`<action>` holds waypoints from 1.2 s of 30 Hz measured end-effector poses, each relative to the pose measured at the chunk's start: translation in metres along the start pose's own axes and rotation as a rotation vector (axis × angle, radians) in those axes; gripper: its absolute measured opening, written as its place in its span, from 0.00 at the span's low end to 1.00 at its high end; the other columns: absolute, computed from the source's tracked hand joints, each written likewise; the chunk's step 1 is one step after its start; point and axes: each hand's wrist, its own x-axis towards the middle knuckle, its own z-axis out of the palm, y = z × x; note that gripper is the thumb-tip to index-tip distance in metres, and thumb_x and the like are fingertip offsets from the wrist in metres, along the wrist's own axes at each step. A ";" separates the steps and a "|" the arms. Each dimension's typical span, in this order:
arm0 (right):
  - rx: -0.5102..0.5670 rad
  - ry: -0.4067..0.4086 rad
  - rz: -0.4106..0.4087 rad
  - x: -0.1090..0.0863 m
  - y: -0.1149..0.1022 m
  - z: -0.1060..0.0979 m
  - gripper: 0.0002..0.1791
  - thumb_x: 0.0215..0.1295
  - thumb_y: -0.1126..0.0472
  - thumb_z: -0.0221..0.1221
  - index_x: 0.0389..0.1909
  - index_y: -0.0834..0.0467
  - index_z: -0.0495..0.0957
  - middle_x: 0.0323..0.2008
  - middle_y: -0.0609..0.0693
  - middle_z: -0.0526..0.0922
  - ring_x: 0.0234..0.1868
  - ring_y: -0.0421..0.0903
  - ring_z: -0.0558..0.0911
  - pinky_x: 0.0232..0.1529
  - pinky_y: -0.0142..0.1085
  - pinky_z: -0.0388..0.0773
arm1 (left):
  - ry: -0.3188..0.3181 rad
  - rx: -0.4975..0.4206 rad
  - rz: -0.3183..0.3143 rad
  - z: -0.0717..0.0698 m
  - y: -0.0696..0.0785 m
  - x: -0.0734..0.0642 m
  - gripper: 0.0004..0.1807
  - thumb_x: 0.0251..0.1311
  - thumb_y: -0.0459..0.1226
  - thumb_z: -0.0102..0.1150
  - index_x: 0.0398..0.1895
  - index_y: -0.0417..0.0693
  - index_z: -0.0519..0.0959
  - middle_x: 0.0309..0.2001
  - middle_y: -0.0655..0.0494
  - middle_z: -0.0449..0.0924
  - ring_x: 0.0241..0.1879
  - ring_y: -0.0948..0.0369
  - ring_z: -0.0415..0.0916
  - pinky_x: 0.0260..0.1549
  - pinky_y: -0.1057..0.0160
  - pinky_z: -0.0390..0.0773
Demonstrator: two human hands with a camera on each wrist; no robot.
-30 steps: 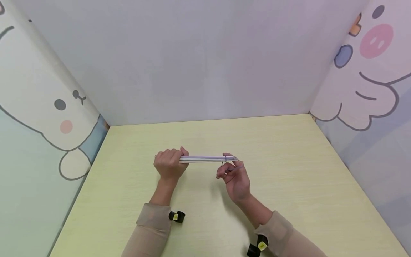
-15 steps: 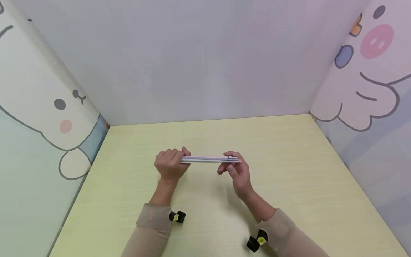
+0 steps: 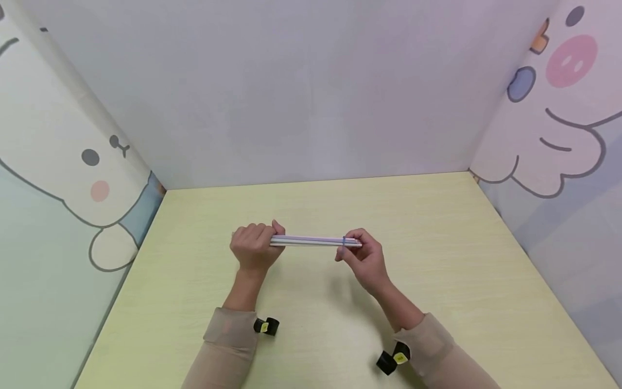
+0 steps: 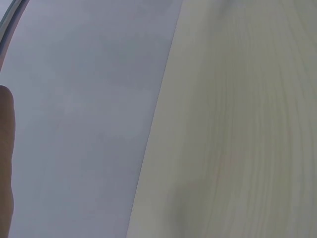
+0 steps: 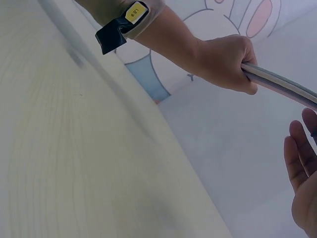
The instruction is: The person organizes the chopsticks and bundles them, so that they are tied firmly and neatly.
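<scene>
Pale sticks (image 3: 308, 241) form one bundle, left hand (image 3: 252, 247) curled round it, right hand (image 3: 367, 260) apparently pinching one blue band (image 3: 344, 241).

Left bare hand (image 3: 254, 247) hides a chunk of the slim purple-and-white stick bundle (image 3: 311, 241), right wrist view's edge crops it too. Thin blue band (image 3: 344, 241): can't count the loops, too tiny.

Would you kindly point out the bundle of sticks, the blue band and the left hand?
Bundle of sticks (image 3: 311, 241), head view: the middle of its exposed length.
Blue band (image 3: 344, 241), head view: the part crossing the sticks.
Left hand (image 3: 255, 247), head view: the back of the hand.
</scene>
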 end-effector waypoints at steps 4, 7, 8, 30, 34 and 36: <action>0.029 -0.030 -0.017 0.000 0.002 -0.002 0.09 0.66 0.76 0.56 0.43 0.66 0.68 0.30 0.45 0.82 0.30 0.40 0.84 0.35 0.32 0.81 | -0.013 0.007 -0.007 0.000 -0.001 0.000 0.17 0.49 0.33 0.57 0.07 0.47 0.64 0.08 0.56 0.63 0.07 0.59 0.56 0.11 0.63 0.50; 0.045 -0.036 -0.040 -0.001 0.005 -0.006 0.09 0.69 0.74 0.55 0.46 0.64 0.66 0.29 0.46 0.84 0.29 0.41 0.84 0.35 0.33 0.82 | -0.011 0.016 -0.014 -0.001 -0.002 0.000 0.18 0.49 0.33 0.57 0.07 0.47 0.63 0.07 0.56 0.63 0.07 0.59 0.55 0.11 0.63 0.50; 0.048 -0.038 -0.043 -0.002 0.006 -0.007 0.09 0.70 0.72 0.55 0.46 0.65 0.65 0.29 0.47 0.84 0.29 0.42 0.84 0.35 0.34 0.83 | -0.010 0.016 -0.019 -0.001 -0.002 0.000 0.18 0.48 0.33 0.57 0.07 0.47 0.63 0.07 0.56 0.62 0.07 0.59 0.55 0.11 0.63 0.50; -0.702 -0.281 -0.682 0.001 0.021 -0.010 0.12 0.75 0.59 0.56 0.43 0.63 0.84 0.35 0.53 0.88 0.32 0.44 0.88 0.36 0.33 0.83 | -0.071 0.007 -0.145 -0.002 -0.001 -0.001 0.18 0.46 0.33 0.55 0.07 0.47 0.60 0.06 0.55 0.60 0.06 0.58 0.53 0.11 0.62 0.50; -0.735 -0.302 -0.870 0.004 0.021 -0.007 0.16 0.74 0.58 0.57 0.51 0.65 0.82 0.33 0.54 0.87 0.31 0.47 0.87 0.35 0.35 0.84 | -0.083 -0.007 -0.166 -0.001 0.001 -0.002 0.18 0.48 0.33 0.53 0.06 0.47 0.60 0.06 0.55 0.61 0.06 0.58 0.54 0.11 0.61 0.52; -0.731 -0.274 -0.921 0.003 0.022 -0.004 0.20 0.74 0.56 0.57 0.58 0.66 0.79 0.33 0.56 0.87 0.27 0.44 0.86 0.32 0.32 0.83 | -0.099 -0.014 -0.181 0.000 0.002 -0.003 0.18 0.49 0.33 0.52 0.07 0.47 0.60 0.06 0.55 0.60 0.06 0.58 0.53 0.11 0.61 0.51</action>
